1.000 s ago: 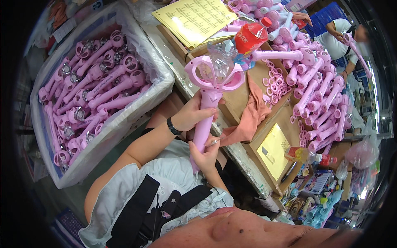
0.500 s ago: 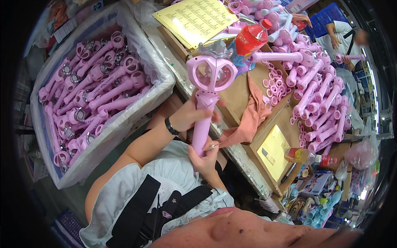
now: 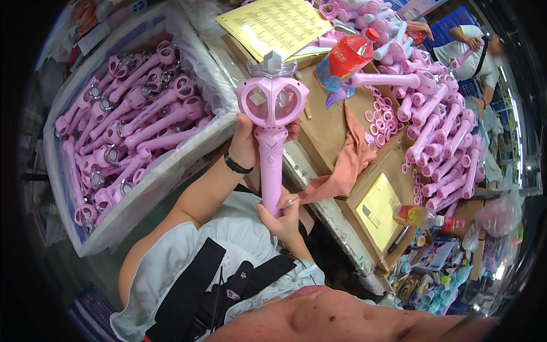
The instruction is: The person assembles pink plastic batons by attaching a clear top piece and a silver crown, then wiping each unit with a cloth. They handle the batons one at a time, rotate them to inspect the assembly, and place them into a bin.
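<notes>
Upright in front of me is a pink light stick [image 3: 272, 165] with a round, clear-windowed head and a silver crown on top. My left hand [image 3: 245, 145], with a dark wristband, is closed round its neck just below the head; the thumb is on the near side and fingertips show past the far side. Low on the handle, my right hand [image 3: 282, 221] grips the bottom end. A thin silvery tip [image 3: 292, 201] pokes out between the right fingers; the rest of it is hidden, so its kind is unclear.
A plastic-lined bin [image 3: 219, 122] of pink light sticks stands at left. On the workbench [image 3: 327, 214] are yellow sheets [image 3: 273, 25], a red-labelled bottle [image 3: 347, 54], pink rings [image 3: 383, 117], an orange cloth [image 3: 347, 159] and piled pink handles [image 3: 439, 125]. Another person [image 3: 473, 57] stands far right.
My left hand has gone from a blurred sweep across the handle to a hold at the neck. The light stick has straightened and shifted slightly left, its head's front turned to me.
</notes>
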The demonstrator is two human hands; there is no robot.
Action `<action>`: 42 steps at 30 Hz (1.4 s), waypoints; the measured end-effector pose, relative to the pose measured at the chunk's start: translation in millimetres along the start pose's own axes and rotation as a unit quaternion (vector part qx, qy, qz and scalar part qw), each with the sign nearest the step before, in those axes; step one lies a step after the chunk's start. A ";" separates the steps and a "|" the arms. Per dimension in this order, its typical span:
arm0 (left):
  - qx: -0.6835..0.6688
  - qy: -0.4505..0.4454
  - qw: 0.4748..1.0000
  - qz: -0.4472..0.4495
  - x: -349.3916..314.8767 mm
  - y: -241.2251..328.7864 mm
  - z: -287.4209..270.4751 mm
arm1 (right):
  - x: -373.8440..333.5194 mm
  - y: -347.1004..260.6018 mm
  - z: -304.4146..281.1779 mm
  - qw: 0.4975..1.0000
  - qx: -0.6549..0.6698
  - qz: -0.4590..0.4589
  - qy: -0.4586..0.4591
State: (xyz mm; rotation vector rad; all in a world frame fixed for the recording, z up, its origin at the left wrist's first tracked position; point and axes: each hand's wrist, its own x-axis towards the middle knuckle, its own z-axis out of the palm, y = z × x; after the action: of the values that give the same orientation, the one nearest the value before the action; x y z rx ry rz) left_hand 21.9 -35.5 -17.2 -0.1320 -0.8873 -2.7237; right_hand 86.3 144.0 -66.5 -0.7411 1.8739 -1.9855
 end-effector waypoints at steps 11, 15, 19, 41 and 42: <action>0.036 0.193 0.980 0.032 5.1 -9.7 -7.8 | 14.0 -41.2 -6.1 0.971 -0.236 -0.043 -0.009; 0.213 0.208 0.927 0.229 9.2 1.5 -17.6 | 18.5 -43.7 -17.1 0.909 -0.413 -0.055 -0.012; 0.298 0.167 0.921 0.188 3.5 9.3 -20.7 | 16.4 -40.6 -16.3 0.899 -0.434 -0.023 -0.048; -0.134 0.013 0.989 -0.062 -13.3 -6.4 14.8 | 12.9 -15.7 -29.9 0.864 0.478 0.114 -0.110; -0.128 0.025 0.988 -0.083 -16.1 -8.9 20.7 | 12.4 -13.7 -30.1 0.841 0.511 0.125 -0.128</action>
State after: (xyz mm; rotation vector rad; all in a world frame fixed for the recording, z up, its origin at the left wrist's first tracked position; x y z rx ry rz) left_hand 34.9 -12.7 -8.2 -0.0415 -0.5544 -2.9721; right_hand 60.9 163.3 -51.3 -0.3618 0.5190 -2.1542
